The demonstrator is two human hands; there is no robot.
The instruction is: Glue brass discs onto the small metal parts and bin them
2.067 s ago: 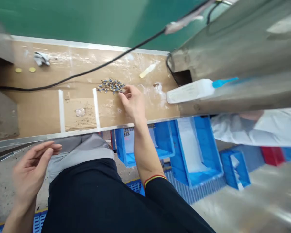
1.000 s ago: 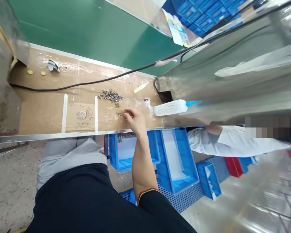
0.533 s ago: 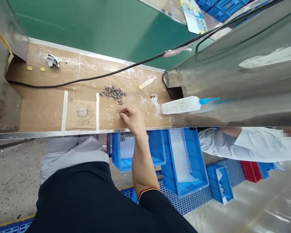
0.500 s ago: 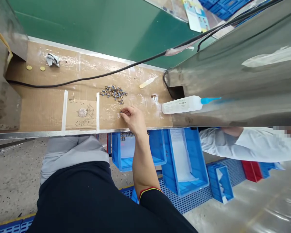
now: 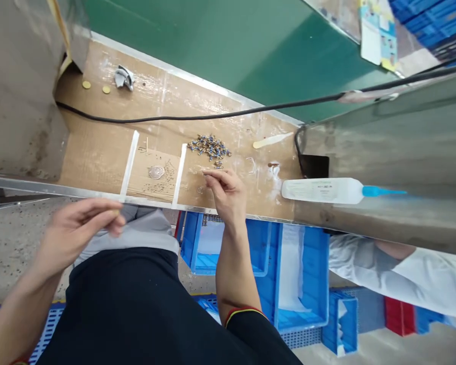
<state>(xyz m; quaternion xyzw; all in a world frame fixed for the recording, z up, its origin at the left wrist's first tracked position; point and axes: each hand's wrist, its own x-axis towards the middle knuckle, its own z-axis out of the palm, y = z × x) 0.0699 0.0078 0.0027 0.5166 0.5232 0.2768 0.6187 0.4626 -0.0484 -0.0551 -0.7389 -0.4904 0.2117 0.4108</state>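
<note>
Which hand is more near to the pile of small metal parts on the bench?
The right hand is nearer: it is just below the pile of small metal parts in this view, over the bench. The left hand is farther, off to the left, past the bench's front edge.

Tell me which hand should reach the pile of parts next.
Right: the right hand is over the bench, close to the small blue-and-brass parts; the left hand sits beyond its edge, farther off.
</note>
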